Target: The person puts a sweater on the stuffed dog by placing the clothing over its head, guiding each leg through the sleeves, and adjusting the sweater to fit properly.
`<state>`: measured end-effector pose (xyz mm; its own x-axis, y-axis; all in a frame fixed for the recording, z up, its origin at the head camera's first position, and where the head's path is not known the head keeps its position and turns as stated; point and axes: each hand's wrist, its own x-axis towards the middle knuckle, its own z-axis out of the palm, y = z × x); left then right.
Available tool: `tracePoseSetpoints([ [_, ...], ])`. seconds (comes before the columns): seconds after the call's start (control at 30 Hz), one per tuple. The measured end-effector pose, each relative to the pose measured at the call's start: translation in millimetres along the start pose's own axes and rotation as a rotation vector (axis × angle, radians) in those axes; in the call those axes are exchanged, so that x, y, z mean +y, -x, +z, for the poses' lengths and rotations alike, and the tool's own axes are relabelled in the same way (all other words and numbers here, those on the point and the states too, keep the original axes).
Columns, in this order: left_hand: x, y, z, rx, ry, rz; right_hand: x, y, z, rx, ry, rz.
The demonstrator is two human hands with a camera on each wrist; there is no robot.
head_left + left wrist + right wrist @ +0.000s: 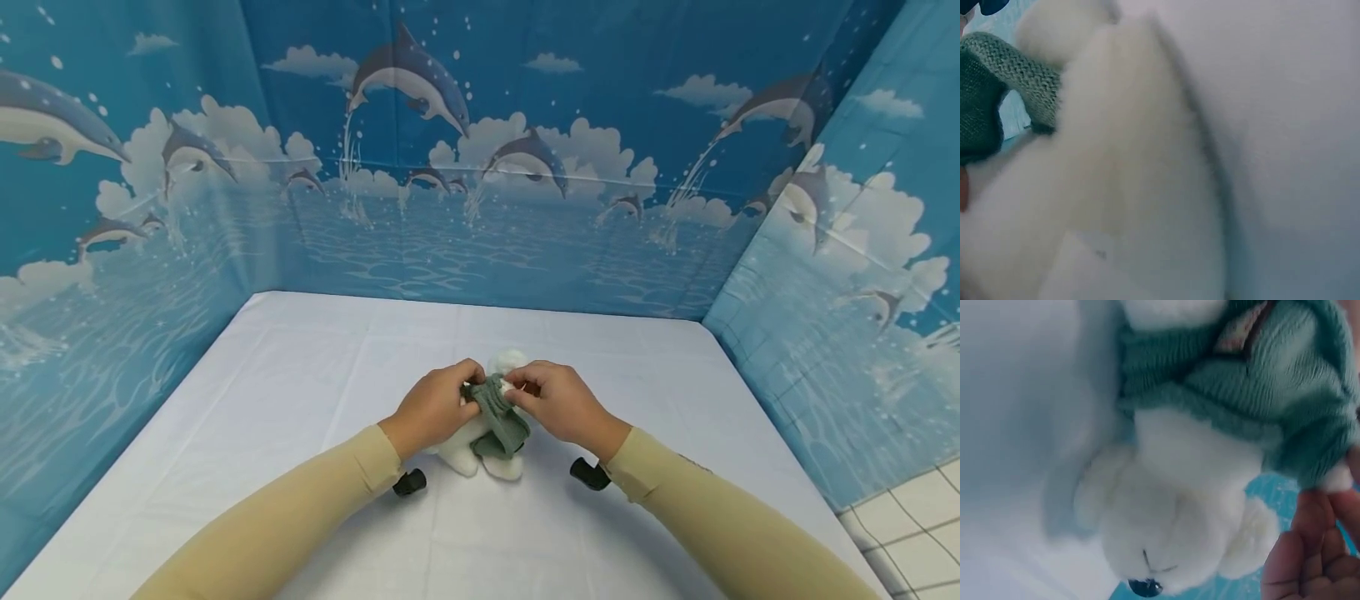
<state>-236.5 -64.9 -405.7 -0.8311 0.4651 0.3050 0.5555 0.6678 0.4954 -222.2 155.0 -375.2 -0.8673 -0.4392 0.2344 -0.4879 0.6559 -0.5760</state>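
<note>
A white plush bear (459, 454) lies on the table, partly dressed in a green knitted sweater (504, 425). Its head, upside down with a black nose (1145, 587), shows in the right wrist view. My left hand (433, 407) grips the sweater's left edge with curled fingers. From the other side my right hand (564, 402) pinches the bear's white paw (1337, 477) where it pokes out of the sleeve. White fur fills most of the left wrist view, with a loop of green knit (1019, 69) beside it. The hands hide part of the bear.
A white cloth covers the table (315, 358). Blue curtains (480, 242) printed with dolphins stand along its back and sides. A black wrist device (409, 482) sits under the left wrist and another black device (588, 473) under the right.
</note>
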Motion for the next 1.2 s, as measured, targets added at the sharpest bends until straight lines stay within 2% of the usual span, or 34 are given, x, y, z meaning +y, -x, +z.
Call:
tracePoseSetpoints([
  [0.13, -0.8, 2.7, -1.2, 0.02, 0.024, 0.062, 2, -2.8, 0, -0.06, 0.052, -0.051],
  [0.27, 1.5, 4.4, -1.3, 0.028, -0.006, 0.076, 2, -3.2, -1, -0.09, 0.12, -0.094],
  [0.37, 3.6, 5.1, -1.3, 0.027, -0.015, 0.074, 0, -3.6, -1, -0.07, 0.177, -0.119],
  [0.53, 4.4, 5.7, -3.0, 0.021, -0.044, 0.067, -3, -4.7, 1, -0.017, 0.177, -0.079],
  [0.7, 2.8, 6.6, -6.1, 0.009, -0.126, 0.129, -2, -4.2, 0, -0.006, 0.131, -0.018],
  [0.8, 1.0, 7.1, -8.3, -0.007, -0.183, 0.146, -1, -3.9, -1, -0.006, 0.116, -0.02],
  [1.03, -3.2, 7.5, -18.2, -0.072, -0.276, 0.127, -2, -1.9, -2, 0.002, 0.082, 0.006],
  [1.2, -6.0, 6.9, -27.9, -0.166, -0.267, 0.076, -2, -1.8, -2, 0.013, 0.045, 0.031],
])
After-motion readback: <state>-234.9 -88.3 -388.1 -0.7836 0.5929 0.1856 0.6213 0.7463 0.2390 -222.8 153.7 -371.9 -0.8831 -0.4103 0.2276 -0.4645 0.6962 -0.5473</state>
